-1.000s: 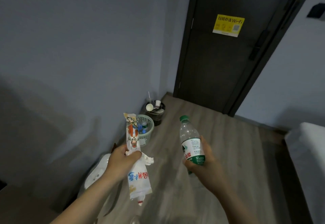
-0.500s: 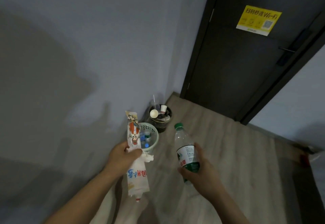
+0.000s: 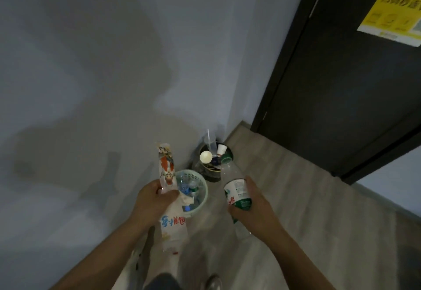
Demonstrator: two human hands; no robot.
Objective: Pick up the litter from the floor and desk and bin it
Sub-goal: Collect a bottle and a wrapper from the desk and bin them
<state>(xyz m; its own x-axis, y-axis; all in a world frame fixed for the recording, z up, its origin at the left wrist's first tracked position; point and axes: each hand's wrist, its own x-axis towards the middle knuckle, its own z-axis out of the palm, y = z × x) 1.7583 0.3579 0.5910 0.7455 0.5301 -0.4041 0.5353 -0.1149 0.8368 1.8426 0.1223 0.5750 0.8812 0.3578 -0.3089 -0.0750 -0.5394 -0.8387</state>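
Observation:
My left hand (image 3: 153, 200) grips a bunch of printed snack wrappers (image 3: 167, 166) and a white bag with blue and red lettering (image 3: 173, 224), held beside a pale green basket bin (image 3: 203, 195) on the floor. That bin holds several empty plastic bottles. My right hand (image 3: 252, 210) grips a clear plastic water bottle (image 3: 234, 187) with a green cap and green label, tilted up and to the left. Behind the green bin stands a dark round bin (image 3: 210, 173) with cups, a white lid and a straw in it.
Both bins sit in the corner where the grey wall meets the dark door (image 3: 341, 73), which bears a yellow sticker (image 3: 391, 16). Pale wood-look flooring (image 3: 284, 187) runs to the right. My shoe (image 3: 214, 281) shows at the bottom edge.
The view has closed in on the bins. Both hands have stayed in front of me with the same items gripped, now nearly over the green bin.

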